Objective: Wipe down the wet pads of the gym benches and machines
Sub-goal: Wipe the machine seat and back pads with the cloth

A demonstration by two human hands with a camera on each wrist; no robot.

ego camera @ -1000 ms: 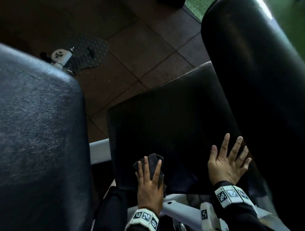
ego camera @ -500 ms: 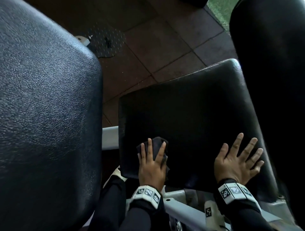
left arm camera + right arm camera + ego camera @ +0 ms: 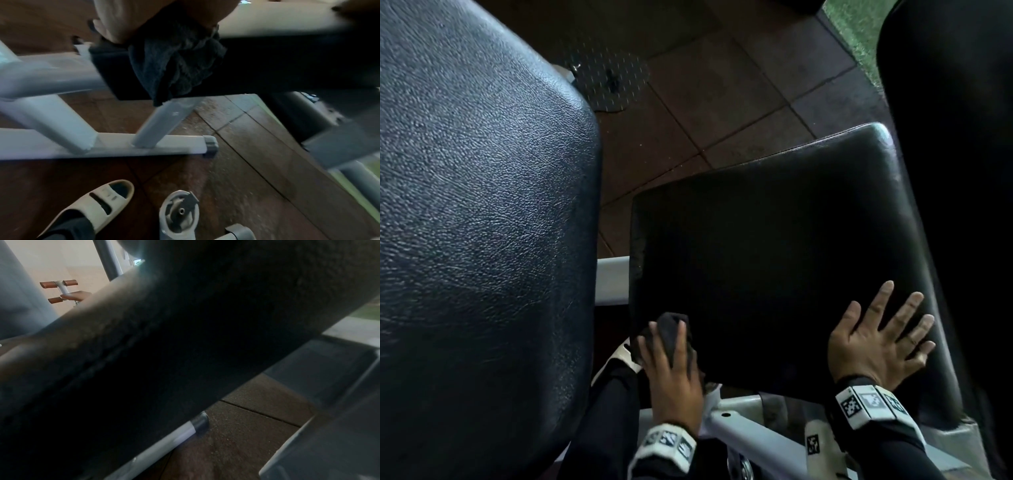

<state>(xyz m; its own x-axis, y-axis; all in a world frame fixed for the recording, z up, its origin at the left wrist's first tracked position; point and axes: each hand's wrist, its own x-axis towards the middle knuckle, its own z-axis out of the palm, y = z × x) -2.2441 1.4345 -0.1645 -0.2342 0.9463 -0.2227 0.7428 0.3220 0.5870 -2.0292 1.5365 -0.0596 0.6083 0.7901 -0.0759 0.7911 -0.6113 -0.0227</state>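
Note:
A black seat pad (image 3: 774, 257) lies below me in the head view. My left hand (image 3: 671, 363) presses a dark bunched cloth (image 3: 671, 325) onto the pad's near left corner, fingers laid straight over it. In the left wrist view the cloth (image 3: 176, 65) hangs down over the side of the pad (image 3: 287, 65) under my left hand (image 3: 164, 14). My right hand (image 3: 880, 342) rests flat on the pad's near right part with its fingers spread, holding nothing. The right wrist view is mostly filled by the pad's dark side (image 3: 164, 353).
A large black pad (image 3: 476, 222) rises close on my left and another (image 3: 955, 171) on my right. The white frame (image 3: 613, 279) runs under the seat, with its foot bar (image 3: 144, 149) on brown floor tiles (image 3: 722, 85). My sandalled foot (image 3: 92, 207) stands beside it.
My left hand has slid the cloth leftward to the pad's near left corner. The right hand has stayed flat on the pad. My head has shifted, bringing the left pad closer.

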